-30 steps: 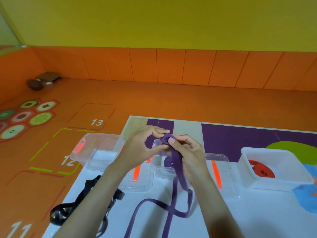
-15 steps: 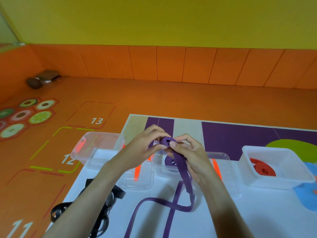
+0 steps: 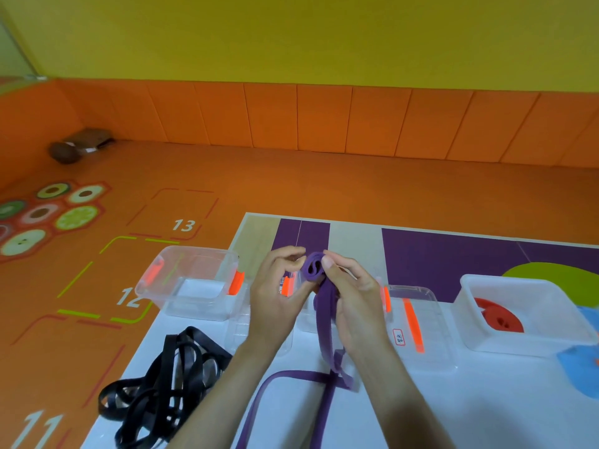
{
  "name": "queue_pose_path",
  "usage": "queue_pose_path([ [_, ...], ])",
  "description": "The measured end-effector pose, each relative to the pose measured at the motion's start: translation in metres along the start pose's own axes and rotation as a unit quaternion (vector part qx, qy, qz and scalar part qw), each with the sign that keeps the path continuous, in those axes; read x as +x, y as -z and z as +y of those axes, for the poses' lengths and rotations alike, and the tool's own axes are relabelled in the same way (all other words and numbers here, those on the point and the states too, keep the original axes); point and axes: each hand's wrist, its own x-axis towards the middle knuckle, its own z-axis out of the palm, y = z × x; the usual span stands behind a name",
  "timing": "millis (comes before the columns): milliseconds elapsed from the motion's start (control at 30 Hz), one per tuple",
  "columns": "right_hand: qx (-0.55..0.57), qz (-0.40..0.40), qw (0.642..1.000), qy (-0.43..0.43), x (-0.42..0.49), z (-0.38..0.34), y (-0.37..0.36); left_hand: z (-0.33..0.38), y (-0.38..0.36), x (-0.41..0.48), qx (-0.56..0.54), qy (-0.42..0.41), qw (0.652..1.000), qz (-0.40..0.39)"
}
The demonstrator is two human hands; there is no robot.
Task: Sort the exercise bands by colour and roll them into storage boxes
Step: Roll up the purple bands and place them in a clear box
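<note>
Right hand (image 3: 356, 303) gripping purple band (image 3: 312, 268) partly hides middle box (image 3: 304, 319).

1. Yellow wall (image 3: 291, 34) across the top; a row of orange padded panels (image 3: 324, 118) below it.
2. Orange floor (image 3: 291, 183). Brown object (image 3: 76, 145) in the far left corner, too blurred to identify.
3. Hexagon fruit-slice decals (image 3: 48, 215) on the floor at left.
4. Floor squares numbered 13 (image 3: 183, 225), 12 (image 3: 129, 298), 11 (image 3: 39, 429), far to near.
5. White tabletop (image 3: 453, 409) with a purple patch (image 3: 437, 260), a green shape (image 3: 551, 275) and a blue shape (image 3: 580, 371) at right.
</note>
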Motion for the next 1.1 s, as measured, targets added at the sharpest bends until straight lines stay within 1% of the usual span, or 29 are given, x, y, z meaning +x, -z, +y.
queue_pose_path([
  [133,-0.062,-0.018,0.998,0.020,-0.001,-0.003,0.003,-0.002,0.007,-0.003,-0.011,0.017,1.000,-0.012],
  [233,-0.097,-0.017,0.994,0.040,0.003,-0.005,0.010,-0.004,0.008,-0.008,-0.013,-0.003,0.999,-0.039],
  [333,-0.114,-0.027,0.992,0.053,0.006,-0.010,0.019,-0.007,0.013,-0.004,0.002,-0.033,0.993,-0.113],
  [400,-0.131,-0.053,0.989,0.046,0.007,-0.013,0.025,-0.010,0.021,0.007,0.010,-0.046,0.985,-0.169],
  [433,-0.148,-0.066,0.986,0.041,0.008,-0.015,0.028,-0.008,0.025,0.015,0.004,-0.039,0.978,-0.204],
  [500,-0.174,-0.080,0.981,0.029,0.012,-0.017,0.035,-0.002,0.028,0.026,-0.028,0.009,0.962,-0.270],
  [567,-0.178,-0.076,0.981,0.010,0.014,-0.020,0.037,0.003,0.026,0.030,-0.030,0.018,0.955,-0.296],
  [667,-0.179,-0.049,0.983,0.008,0.012,-0.018,0.034,-0.001,0.016,0.026,0.008,-0.045,0.957,-0.285],
  [733,-0.199,-0.037,0.979,0.020,0.009,-0.010,0.031,-0.007,0.011,0.023,0.012,-0.051,0.960,-0.274],
  [867,-0.211,-0.036,0.976,0.031,0.006,0.003,0.036,-0.010,0.008,0.013,0.009,-0.028,0.968,-0.250],
  [1000,-0.231,-0.105,0.967,-0.029,0.004,-0.001,0.045,-0.013,0.007,0.005,-0.004,-0.010,0.979,-0.204],
  [1100,-0.205,-0.086,0.974,-0.039,0.005,-0.006,0.045,-0.009,0.006,0.004,-0.044,0.034,0.976,-0.211],
])
